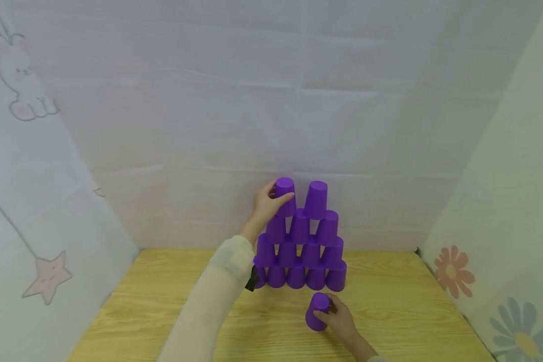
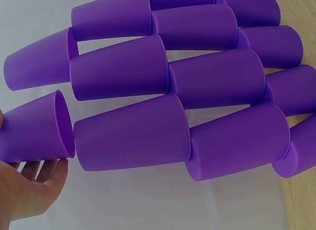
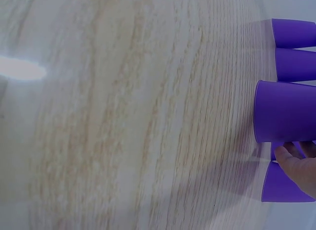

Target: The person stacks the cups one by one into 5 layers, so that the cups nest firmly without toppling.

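Upside-down purple cups stand as a pyramid (image 1: 300, 229) on the table. At its upper left, my left hand (image 1: 266, 207) grips a cup (image 1: 285, 187) between thumb and fingers, mouth down. In the left wrist view, that cup's rim sits right at the base of the cup (image 2: 131, 134) below. Beside it on the top row stands another cup (image 1: 317, 200), untouched. My right hand (image 1: 341, 319) holds a separate upside-down cup (image 1: 315, 314) in front of the pyramid. In the right wrist view, the thumb and fingers are at the side of this cup (image 3: 286, 111), close over the tabletop.
The wooden table (image 1: 172, 301) carries the pyramid near its back edge. A pale cloth backdrop (image 1: 235, 125) rises close behind. Side panels bear a bunny, a star (image 1: 50, 276) and flowers (image 1: 454, 271). A small black object (image 1: 252, 279) shows by the left sleeve, overlapping the bottom row.
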### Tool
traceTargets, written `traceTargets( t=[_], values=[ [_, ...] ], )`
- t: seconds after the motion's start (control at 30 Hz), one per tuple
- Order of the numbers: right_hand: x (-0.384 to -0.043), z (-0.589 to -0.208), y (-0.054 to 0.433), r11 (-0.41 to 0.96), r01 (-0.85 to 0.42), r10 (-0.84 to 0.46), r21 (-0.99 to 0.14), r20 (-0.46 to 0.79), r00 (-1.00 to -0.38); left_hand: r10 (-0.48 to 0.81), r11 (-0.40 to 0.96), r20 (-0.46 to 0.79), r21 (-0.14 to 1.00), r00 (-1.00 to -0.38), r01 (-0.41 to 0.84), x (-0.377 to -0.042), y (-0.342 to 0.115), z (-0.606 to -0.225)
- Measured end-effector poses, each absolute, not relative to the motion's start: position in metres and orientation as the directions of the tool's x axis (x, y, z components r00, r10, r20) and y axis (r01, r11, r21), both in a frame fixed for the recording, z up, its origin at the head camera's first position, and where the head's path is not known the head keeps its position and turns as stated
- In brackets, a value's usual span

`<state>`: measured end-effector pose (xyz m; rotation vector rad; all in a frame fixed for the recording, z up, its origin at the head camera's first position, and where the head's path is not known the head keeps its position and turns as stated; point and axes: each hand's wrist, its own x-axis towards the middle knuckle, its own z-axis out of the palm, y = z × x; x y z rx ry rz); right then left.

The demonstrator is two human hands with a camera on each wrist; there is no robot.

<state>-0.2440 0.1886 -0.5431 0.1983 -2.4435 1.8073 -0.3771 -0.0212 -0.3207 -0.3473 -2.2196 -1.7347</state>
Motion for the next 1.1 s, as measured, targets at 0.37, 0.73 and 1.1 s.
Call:
traceTargets(
  t=[0.37, 0.73, 1.1],
  values=[
    [-0.238, -0.536, 0.187, 0.279, -0.139, -0.075, -0.95, 0.122, -0.99, -0.002, 0.277, 0.381, 0.889, -0.925, 0.366, -0.379, -0.015, -0.32],
    [-0.238, -0.538, 0.185, 0.277, -0.18, -0.063, -0.944, 0.169, -0.984, 0.007, 0.227, 0.362, 0.907, -0.932, 0.354, -0.381, -0.017, -0.324],
    [-0.238, -0.531, 0.18, 0.254, -0.209, -0.086, -0.944, 0.193, -0.977, 0.026, 0.249, 0.37, 0.897, -0.929, 0.365, -0.382, -0.019, -0.323]
  ],
)
